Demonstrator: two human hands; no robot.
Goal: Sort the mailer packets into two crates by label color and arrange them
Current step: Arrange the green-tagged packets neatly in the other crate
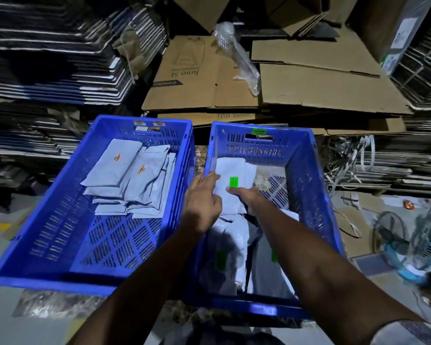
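Note:
Two blue crates stand side by side. The left crate [60, 195] holds several grey mailer packets with orange labels [125, 175], stacked at its far end. Inside the right crate [309, 183] lie packets with green labels. Both my hands reach into the right crate, onto a white packet with a green label [234, 175] at its far end. With straight fingers, my left hand [203, 197] presses on that packet's left edge. On the packet's near right side is my right hand [244, 194], thumb on top and fingers hidden. More green-label packets [224, 257] lie nearer me in shadow.
Flattened cardboard boxes [234, 78] and stacked sheets [55, 58] rise behind the crates. A fan [413, 245] lies on the floor at the right, near loose strapping [346, 160]. The crates sit on a patterned mat [60, 302].

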